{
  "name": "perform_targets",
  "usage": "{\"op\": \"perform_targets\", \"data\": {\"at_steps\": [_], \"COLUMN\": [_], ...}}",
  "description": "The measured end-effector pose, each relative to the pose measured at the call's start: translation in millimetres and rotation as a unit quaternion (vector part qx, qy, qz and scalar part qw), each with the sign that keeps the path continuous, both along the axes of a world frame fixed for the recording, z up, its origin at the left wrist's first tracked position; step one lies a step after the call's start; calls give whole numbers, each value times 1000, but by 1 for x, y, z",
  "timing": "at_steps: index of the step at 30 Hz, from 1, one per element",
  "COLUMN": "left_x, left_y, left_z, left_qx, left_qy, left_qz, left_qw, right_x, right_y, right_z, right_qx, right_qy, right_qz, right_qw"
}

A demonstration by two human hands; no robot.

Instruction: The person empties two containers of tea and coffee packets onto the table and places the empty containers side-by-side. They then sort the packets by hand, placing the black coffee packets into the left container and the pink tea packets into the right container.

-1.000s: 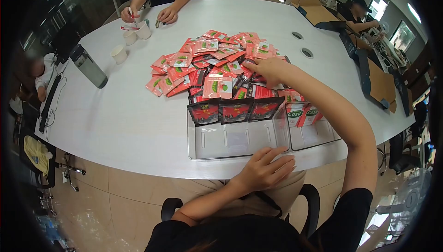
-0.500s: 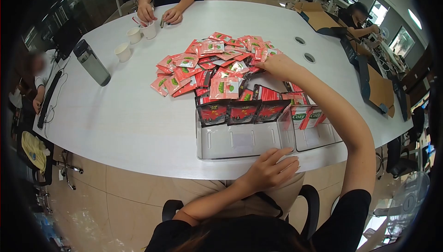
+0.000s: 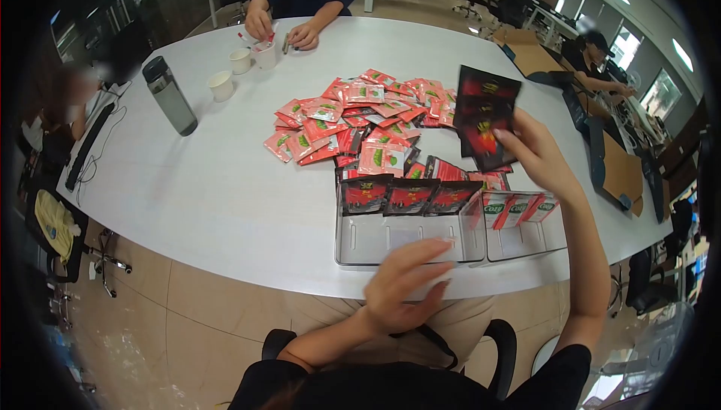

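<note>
My right hand (image 3: pixel 542 149) is closed on a few black-and-red sachets (image 3: pixel 488 117), lifted above the table to the right of the pile. Over the front edge of a clear plastic tray (image 3: pixel 353 254), my left hand (image 3: pixel 407 282) is raised with its fingers apart and nothing in it. Several black-and-red sachets (image 3: pixel 409 197) stand upright along the back of the tray's left section. In the right section stand red-and-white Cozy packets (image 3: pixel 518 207). Behind the tray lies a heap of pink-and-red sachets (image 3: pixel 360 113), with black-and-red ones partly covered among them.
A grey bottle (image 3: pixel 171 98) and white paper cups (image 3: pixel 221 85) stand at the left and back of the white table (image 3: pixel 188 200). Across it, a person's hands (image 3: pixel 304 34) work at a cup. Open cardboard boxes (image 3: pixel 616 155) line the right edge.
My right hand has come up from the pile's right side, now with black-and-red sachets in it. My left hand has risen and moved slightly left. The whole view has shifted a little.
</note>
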State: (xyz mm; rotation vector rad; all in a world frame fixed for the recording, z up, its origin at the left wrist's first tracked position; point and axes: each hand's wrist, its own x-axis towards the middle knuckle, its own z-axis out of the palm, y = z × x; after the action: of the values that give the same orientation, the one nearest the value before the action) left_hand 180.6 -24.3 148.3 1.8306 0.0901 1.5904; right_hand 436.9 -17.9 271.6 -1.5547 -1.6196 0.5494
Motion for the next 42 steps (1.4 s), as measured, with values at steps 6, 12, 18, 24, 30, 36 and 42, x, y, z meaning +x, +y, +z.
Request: {"op": "perform_targets", "data": {"at_steps": [6,12,18,24,30,36,42], "left_x": [-36,-59,-52,-57,-65,-73,-74], "left_y": [10,-18,-19,-11,3,49,69], "left_z": [28,-23,-42,-32,-47,-24,-45], "left_qx": [-189,-423,-445,-325,-260,-262,-334], "left_qy": [-35,41,-49,-111,-56,-214,-200], "left_qz": [-162,-242,-161,-162,-44,188,166], "left_qw": [968,872,880,925,963,922,906], "right_x": [-78,-133,-146,-153,-152,-131,-116], "right_y": [-58,-55,-42,-42,-42,-36,-26], "right_z": [3,-29,-27,-32,-69,-71,-54], "right_qx": [-84,-107,-24,23,100,163,84], "right_qy": [5,115,17,5,169,230,45], "right_qz": [210,194,203,130,4,-108,-104], "right_qw": [974,968,979,991,980,953,990]}}
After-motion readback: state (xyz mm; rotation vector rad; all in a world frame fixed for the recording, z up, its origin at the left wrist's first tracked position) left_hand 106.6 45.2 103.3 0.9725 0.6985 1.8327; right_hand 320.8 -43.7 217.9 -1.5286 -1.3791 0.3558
